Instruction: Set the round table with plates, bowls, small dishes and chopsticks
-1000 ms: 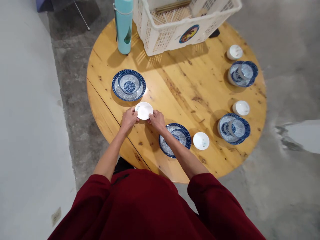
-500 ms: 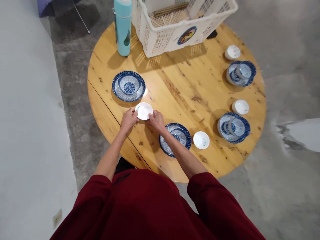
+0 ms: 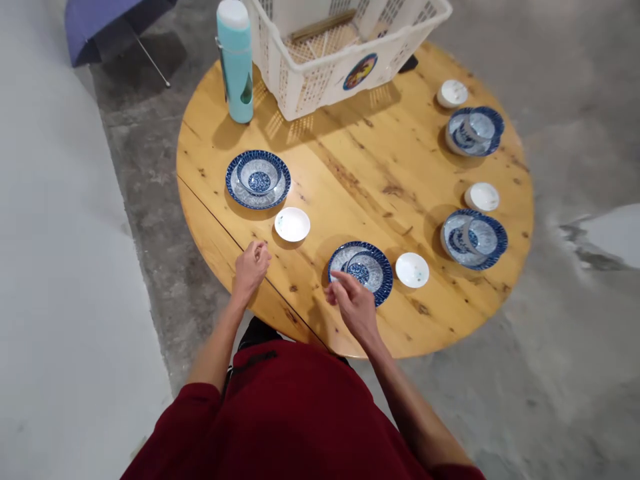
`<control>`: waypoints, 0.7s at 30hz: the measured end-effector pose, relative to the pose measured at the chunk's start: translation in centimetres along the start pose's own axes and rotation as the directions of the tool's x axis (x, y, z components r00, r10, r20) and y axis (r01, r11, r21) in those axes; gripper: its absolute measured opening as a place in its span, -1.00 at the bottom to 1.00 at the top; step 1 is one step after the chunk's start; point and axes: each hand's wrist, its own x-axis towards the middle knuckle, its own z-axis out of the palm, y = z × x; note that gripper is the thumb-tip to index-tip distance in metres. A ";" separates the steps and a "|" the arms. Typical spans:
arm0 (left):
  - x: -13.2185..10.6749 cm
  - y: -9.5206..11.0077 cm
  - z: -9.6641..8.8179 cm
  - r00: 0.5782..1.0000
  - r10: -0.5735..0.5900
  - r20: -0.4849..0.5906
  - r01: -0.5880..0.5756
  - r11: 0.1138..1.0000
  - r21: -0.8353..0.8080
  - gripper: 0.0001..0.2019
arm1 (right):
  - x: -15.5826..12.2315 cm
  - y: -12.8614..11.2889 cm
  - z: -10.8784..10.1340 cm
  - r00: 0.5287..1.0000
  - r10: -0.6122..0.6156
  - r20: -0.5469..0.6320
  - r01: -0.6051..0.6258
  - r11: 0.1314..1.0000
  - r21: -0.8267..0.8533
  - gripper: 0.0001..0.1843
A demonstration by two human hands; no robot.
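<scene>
A small white saucer (image 3: 292, 224) lies on the round wooden table (image 3: 360, 167), just below a blue patterned plate with a bowl on it (image 3: 258, 179). My left hand (image 3: 251, 265) hovers near the table's front edge below the saucer, fingers loosely curled, holding nothing. My right hand (image 3: 352, 301) is over the near edge of another blue plate and bowl (image 3: 361, 270), fingers loosely bent and empty. A second white saucer (image 3: 412, 269) sits right of that plate.
A white plastic basket (image 3: 345, 50) and a teal bottle (image 3: 234, 61) stand at the table's far side. Two more blue plate-and-bowl sets (image 3: 474, 238) (image 3: 474, 130) with white saucers (image 3: 482, 197) (image 3: 452, 93) line the right edge. A blue umbrella (image 3: 107, 27) lies on the concrete floor.
Both hands let go of the white saucer, which now rests on the table, and pulled back toward me. The camera tilted a little.
</scene>
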 end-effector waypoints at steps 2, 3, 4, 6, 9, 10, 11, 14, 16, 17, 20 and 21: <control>-1.0 -0.9 0.1 1.000 0.013 0.011 -0.013 1.000 -0.005 -0.80 | -3.8 1.5 -0.4 0.990 0.118 -0.076 -0.114 0.992 0.051 -0.52; -1.4 -1.3 0.1 1.000 0.021 0.020 -0.021 1.000 0.002 -0.79 | -5.4 2.3 -0.5 0.977 0.180 -0.113 -0.171 0.982 0.084 -0.51; -1.9 -1.7 0.2 0.999 0.031 0.029 -0.032 0.999 0.014 -0.79 | -6.9 3.1 -0.6 0.961 0.241 -0.139 -0.224 0.967 0.122 -0.49; -3.0 -2.1 0.1 0.997 0.054 0.056 -0.056 0.997 0.047 -0.77 | -9.0 4.6 -0.8 0.929 0.336 -0.152 -0.307 0.933 0.190 -0.46; -4.6 -1.8 -0.1 0.992 0.104 0.066 -0.111 0.987 0.115 -0.75 | -10.1 6.4 -1.2 0.900 0.403 -0.163 -0.380 0.912 0.154 -0.47; -5.1 -1.5 -0.2 0.989 0.132 0.061 -0.140 0.980 0.142 -0.74 | -10.0 6.9 -1.5 0.893 0.409 -0.185 -0.391 0.911 0.128 -0.49; -5.6 -1.1 -0.2 0.985 0.165 0.054 -0.172 0.971 0.169 -0.74 | -9.8 7.4 -1.9 0.887 0.409 -0.215 -0.394 0.913 0.111 -0.53; -6.7 0.3 0.3 0.966 0.249 0.073 -0.259 0.940 0.221 -0.73 | -9.1 8.7 -3.6 0.879 0.382 -0.287 -0.359 0.924 0.131 -0.61; -7.6 1.4 1.3 0.950 0.304 0.077 -0.314 0.919 0.239 -0.72 | -9.3 10.1 -5.1 0.874 0.374 -0.310 -0.345 0.927 0.148 -0.61; -8.2 2.0 2.1 0.940 0.331 0.076 -0.340 0.908 0.244 -0.72 | -9.9 10.9 -6.1 0.869 0.380 -0.316 -0.348 0.925 0.154 -0.60; -11.0 4.3 5.4 0.912 0.401 0.092 -0.411 0.881 0.236 -0.71 | -13.1 14.2 -9.4 0.844 0.429 -0.321 -0.396 0.903 0.166 -0.58; -12.3 5.0 6.9 0.904 0.412 0.113 -0.428 0.875 0.229 -0.71 | -14.6 15.5 -10.7 0.833 0.451 -0.320 -0.418 0.893 0.167 -0.57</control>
